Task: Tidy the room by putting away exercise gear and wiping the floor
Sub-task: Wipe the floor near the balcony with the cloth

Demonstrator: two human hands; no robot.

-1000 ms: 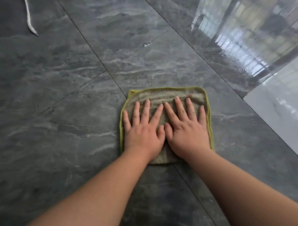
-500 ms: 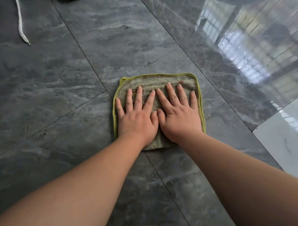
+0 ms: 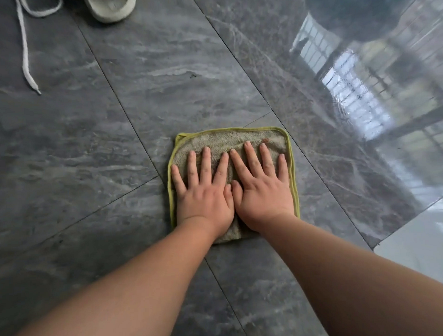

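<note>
Floor (image 3: 64,153): dark grey marbled tiles, glossy, window glare at far right; likely slick under a damp rag.
Cloth (image 3: 227,138): small square towel with a yellow-green hem, lying flat across a tile seam; soft, light and limp by the look of it.
Left hand (image 3: 204,198): flat on the cloth, fingers straight and spread, no grip taken.
Right hand (image 3: 262,194): the same, thumbs touching.
Hold: I'd judge palm pressure suits it; pinching the hem would bunch it.
Beyond: pale slipper (image 3: 110,7) and white lace (image 3: 25,59), well apart.
</note>
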